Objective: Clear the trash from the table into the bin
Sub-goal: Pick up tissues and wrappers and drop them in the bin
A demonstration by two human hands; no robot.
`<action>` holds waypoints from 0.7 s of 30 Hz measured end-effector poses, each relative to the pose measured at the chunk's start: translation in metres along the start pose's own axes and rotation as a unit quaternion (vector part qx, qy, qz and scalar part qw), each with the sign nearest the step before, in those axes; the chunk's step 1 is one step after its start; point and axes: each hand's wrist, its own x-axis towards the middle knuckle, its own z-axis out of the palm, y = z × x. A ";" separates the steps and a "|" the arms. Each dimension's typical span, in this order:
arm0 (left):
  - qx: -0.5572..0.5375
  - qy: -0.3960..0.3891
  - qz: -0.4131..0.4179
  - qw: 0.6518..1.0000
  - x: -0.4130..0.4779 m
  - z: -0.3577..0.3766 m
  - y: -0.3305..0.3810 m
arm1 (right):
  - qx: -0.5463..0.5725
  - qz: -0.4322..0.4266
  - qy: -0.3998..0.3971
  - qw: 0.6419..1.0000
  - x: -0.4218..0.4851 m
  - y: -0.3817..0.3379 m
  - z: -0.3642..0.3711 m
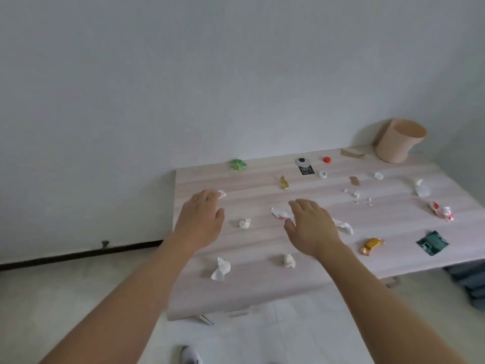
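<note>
— White tissue wads [244, 223] sit mid-counter [262, 290], one between the hands and two nearer. How will they handle?

— Feather-light and soft, I'd judge. Pinch any of them from the top; they crush and no harm is done. The wrapper [278, 213] at the right hand [312, 227] looks like thin film, probably slippery where it lies flat. Take it by a raised crease.

— And the hard bits?

— The red cap [326, 160] and white cap [378, 176], farther off, look stiff and may skid or roll. The crumbs [358, 196] seem too small to pinch one by one, so sweeping would suit them. The gold candy [371, 245] offers its twisted ends.

— The hands?

— Both are spread and loose, holding nothing. The left hand [202, 214] has its fingers [210, 197] by a small white scrap [222, 194]. I cannot tell whether they touch it.

— The bin [388, 151]?

— It stands on the counter at the far right, well apart from both hands.

— What is hidden?

— The right hand covers part of the wrapper. The bin's bottom is out of sight. The counter's right end is cut off and the black sachet [306, 168] has blurred print. I cannot make out the blue thing [467, 282] below the counter.
</note>
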 end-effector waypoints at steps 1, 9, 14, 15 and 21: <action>0.004 -0.015 -0.013 1.000 -0.007 0.008 0.000 | 0.004 -0.008 -0.015 1.000 -0.001 0.003 0.007; 0.008 -0.126 -0.069 0.990 -0.050 0.089 -0.016 | 0.005 -0.012 -0.149 0.989 -0.008 0.021 0.088; -0.011 -0.199 -0.082 0.976 -0.056 0.137 -0.023 | 0.013 0.004 -0.194 0.981 -0.001 0.033 0.134; -0.014 -0.207 -0.085 0.975 -0.056 0.146 -0.025 | 0.014 0.010 -0.198 0.980 0.002 0.036 0.141; -0.024 -0.240 -0.063 0.968 -0.055 0.189 -0.041 | 0.015 0.022 -0.211 0.977 0.014 0.042 0.177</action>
